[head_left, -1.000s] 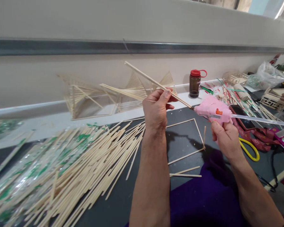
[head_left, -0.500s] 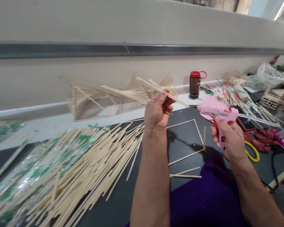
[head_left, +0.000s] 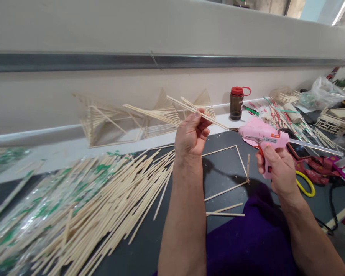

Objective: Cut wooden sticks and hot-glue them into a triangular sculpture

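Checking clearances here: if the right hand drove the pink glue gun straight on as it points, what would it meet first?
A stick in the left hand, most likely: the glue gun in the right hand has its nozzle at that stick's end, though depth leaves contact unclear.

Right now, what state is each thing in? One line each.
Left grip: closed on held stick
Held stick: aloft, slanted, lower end by the nozzle
Right grip: closed around glue gun
Glue gun: aloft, glue stick inserted
Bottle: upright, lid on
Loose sticks: spread in a pile
Stick frame: flat, one short stick upright at its corner
Stick model: standing by the wall
Clear bag: crumpled
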The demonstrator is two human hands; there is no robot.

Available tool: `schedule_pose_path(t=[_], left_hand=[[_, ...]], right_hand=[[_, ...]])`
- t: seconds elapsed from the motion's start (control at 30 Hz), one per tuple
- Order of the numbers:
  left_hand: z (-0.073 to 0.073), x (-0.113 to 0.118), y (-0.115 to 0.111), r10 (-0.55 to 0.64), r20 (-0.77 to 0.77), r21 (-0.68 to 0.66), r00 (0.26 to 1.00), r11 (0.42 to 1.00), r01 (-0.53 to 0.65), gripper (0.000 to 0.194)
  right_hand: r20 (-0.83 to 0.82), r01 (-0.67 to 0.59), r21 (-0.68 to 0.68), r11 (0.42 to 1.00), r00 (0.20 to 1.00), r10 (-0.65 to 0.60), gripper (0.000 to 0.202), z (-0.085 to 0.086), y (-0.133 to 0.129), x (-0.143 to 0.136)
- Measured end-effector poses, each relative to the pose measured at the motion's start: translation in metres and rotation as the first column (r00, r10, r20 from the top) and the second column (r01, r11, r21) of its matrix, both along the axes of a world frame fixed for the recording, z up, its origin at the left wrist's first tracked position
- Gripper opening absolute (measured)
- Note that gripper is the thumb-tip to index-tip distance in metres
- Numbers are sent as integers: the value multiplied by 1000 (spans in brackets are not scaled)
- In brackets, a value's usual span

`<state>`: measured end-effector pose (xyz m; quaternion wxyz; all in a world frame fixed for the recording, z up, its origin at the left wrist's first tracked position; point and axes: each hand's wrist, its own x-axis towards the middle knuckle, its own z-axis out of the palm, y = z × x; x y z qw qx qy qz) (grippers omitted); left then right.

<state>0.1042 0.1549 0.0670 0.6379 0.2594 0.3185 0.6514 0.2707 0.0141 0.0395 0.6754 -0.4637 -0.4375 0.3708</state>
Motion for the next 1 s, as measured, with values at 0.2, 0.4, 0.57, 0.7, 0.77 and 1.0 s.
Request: schedule_pose_path(t=[0.2,0.4,0.57,0.7,0.77,1.0], left_hand=[[-1,0,1,-6,-3,-11,1000,1000,6,17],[-7,-4,5,-31,-24,25,999,999,31,14],[-9,-4,6,-55,-15,34,998,998,55,15],[-8,-3,6,-6,-61,59,998,998,9,12],[-7,-3,6,43,-98,81,994,996,-35,10],[-5,-4,2,109,-220,191,969,979,-67,9]], right_hand=[[34,-20,10,1000,999,20,45,-4,1,2],[43,-34,20,999,999,33,46,-1,0,1],[44,-26,21,999,999,25,44,0,0,0],[19,19,37,999,1000,-20,42,1,0,-1],[24,50,69,996,998,-52,42,1,0,-2],[210,146,32,989,966,-150,33,-13,-1,0]])
